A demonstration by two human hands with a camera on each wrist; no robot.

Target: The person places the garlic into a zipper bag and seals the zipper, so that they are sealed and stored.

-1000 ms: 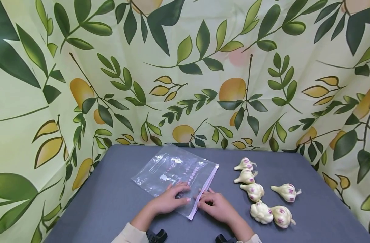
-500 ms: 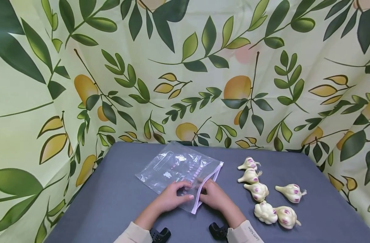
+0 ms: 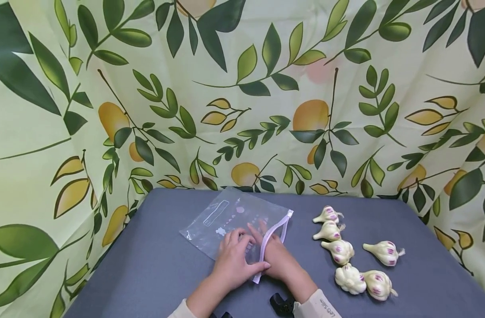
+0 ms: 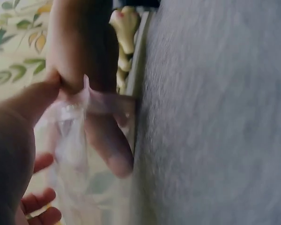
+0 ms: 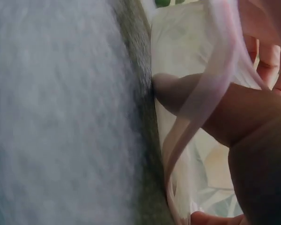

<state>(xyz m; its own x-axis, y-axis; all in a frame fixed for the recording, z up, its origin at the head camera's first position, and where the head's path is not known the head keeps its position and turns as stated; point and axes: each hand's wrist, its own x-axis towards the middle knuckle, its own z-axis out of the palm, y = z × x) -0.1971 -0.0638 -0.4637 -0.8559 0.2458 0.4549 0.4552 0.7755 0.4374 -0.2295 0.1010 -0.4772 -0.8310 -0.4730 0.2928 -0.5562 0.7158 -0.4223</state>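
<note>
A clear zip bag (image 3: 226, 216) with a pink zip edge and small printed marks lies on the grey table. My right hand (image 3: 279, 259) reaches through its opening, fingers extended inside the plastic and the pink rim arched over the hand. The right wrist view shows the right thumb (image 5: 178, 91) behind the see-through rim. My left hand (image 3: 235, 256) rests over the near part of the bag, fingers bent and spread apart, its thumb at the pink edge beside the right hand. In the left wrist view the left thumb (image 4: 40, 93) overlaps the right hand.
Several garlic bulbs (image 3: 339, 251) with purple streaks lie right of the bag, most in a loose column. One garlic bulb (image 3: 384, 253) lies apart, farther right. A leaf-and-fruit patterned cloth (image 3: 242, 110) hangs behind the grey table (image 3: 147, 265).
My right hand has gone from the zip edge into the bag, and the opening has widened around it. My left hand has shifted right, its thumb now at the pink edge.
</note>
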